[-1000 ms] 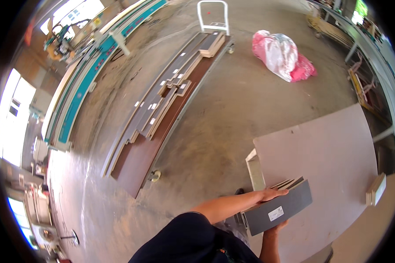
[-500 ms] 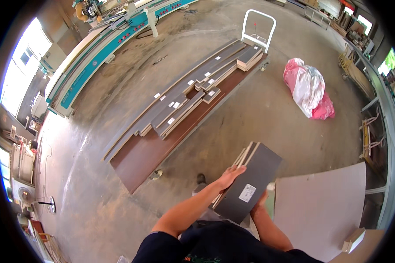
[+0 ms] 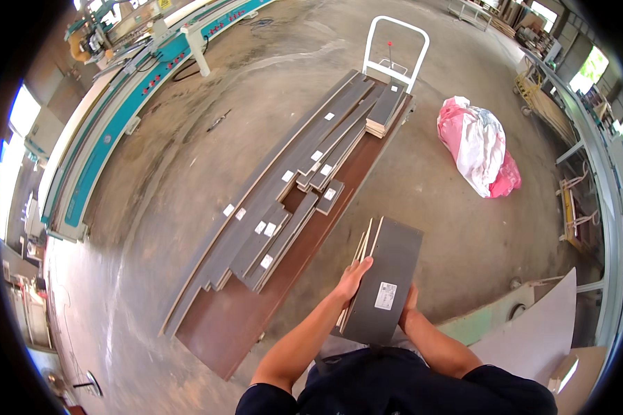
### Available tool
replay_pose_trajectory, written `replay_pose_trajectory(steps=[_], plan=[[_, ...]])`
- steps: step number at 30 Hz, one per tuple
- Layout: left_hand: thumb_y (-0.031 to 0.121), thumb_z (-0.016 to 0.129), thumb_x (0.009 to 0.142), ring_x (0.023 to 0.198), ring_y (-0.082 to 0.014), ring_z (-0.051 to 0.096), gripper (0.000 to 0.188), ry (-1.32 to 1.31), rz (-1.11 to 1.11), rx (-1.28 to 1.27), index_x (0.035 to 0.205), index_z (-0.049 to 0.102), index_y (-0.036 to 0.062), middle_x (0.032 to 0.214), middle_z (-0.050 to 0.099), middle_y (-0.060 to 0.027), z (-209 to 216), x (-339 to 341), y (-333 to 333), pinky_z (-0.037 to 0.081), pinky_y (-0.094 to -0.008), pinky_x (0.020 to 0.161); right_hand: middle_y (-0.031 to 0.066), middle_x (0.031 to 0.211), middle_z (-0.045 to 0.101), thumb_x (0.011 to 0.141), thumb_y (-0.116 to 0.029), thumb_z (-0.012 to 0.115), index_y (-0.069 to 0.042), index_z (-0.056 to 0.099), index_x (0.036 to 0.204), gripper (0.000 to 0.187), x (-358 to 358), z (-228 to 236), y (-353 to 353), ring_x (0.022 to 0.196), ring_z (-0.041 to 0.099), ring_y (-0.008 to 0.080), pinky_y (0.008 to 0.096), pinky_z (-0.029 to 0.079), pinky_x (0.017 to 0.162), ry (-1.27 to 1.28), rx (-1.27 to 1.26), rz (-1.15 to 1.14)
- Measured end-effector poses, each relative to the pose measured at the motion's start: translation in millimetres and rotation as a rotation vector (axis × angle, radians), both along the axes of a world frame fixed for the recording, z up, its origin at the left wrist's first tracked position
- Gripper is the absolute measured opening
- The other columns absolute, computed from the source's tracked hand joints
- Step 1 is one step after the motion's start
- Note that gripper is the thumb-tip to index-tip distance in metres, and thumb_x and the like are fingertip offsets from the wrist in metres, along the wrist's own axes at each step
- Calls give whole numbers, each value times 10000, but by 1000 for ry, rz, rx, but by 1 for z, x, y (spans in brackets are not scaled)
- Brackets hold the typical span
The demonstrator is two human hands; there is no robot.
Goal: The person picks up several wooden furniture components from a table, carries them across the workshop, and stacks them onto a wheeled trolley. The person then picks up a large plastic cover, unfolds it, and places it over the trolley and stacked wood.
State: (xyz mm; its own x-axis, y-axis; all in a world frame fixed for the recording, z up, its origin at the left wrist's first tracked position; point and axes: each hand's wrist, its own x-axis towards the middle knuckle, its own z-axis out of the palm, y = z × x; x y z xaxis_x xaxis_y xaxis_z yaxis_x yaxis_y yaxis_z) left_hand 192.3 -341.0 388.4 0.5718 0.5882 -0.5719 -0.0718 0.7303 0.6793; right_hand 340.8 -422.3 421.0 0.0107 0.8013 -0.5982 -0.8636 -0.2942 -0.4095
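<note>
A small stack of dark grey boards (image 3: 389, 263), with pale edges and a white label on top, is held in front of my body. My left hand (image 3: 354, 280) grips its left side, fingers closed along the board edges. On the opposite side my right hand (image 3: 409, 304) clasps the stack, its fingers partly hidden beneath. Ahead and to the left stands a low platform cart with a white handle (image 3: 428, 48) and a brown deck (image 3: 218, 325). Dark grey labelled panels (image 3: 277, 173) of several lengths lie on it, with a short pile (image 3: 386, 111) near the handle.
A pink and white sack (image 3: 477, 149) rests on the floor right of the cart. A long teal machine (image 3: 107, 159) stands at the far left. Close by on my right are a pale sheet (image 3: 533, 332) and a metal frame (image 3: 595, 200).
I have moved closer to the cart, which now appears nearer and larger. The board stack stays in both hands and has turned more upright in view.
</note>
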Motion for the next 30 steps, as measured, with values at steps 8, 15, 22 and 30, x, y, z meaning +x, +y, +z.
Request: replay_pose_trajectory(steps=[8, 15, 22, 30], plan=[[714, 493, 741, 1368, -282, 158, 1070, 59, -74, -48, 1403, 150, -54, 1484, 89, -200, -81, 58, 218, 246, -391, 1073, 136, 1142, 578, 890, -431, 299, -40, 512, 1198, 542, 58, -102, 213, 1006, 579, 296, 402, 472, 887, 90, -150, -107], [741, 423, 756, 1392, -290, -3, 1052, 376, -152, 152, 1400, 174, -53, 1485, 54, -228, -180, 136, 415, 34, -379, 1113, 118, 1139, 578, 905, -421, 304, -46, 510, 1192, 515, 130, -213, 402, 995, 577, 277, 385, 468, 869, -10, -385, -183], [747, 429, 748, 1394, -276, 15, 1054, 381, -161, 129, 1407, 173, -35, 1488, 76, -215, -278, 168, 568, 41, -374, 1111, 110, 1116, 583, 923, -407, 309, -46, 508, 1190, 491, 159, -328, 543, 1011, 566, 266, 385, 463, 875, -77, -363, -217], [576, 470, 845, 1364, -306, 167, 876, 547, -114, 111, 1401, 185, -39, 1461, 188, -201, -293, 174, 623, 183, -364, 1092, 90, 1297, 469, 952, -476, 258, -46, 395, 1309, 574, 163, -375, 605, 1186, 450, 252, 375, 353, 1004, 76, -257, -194]])
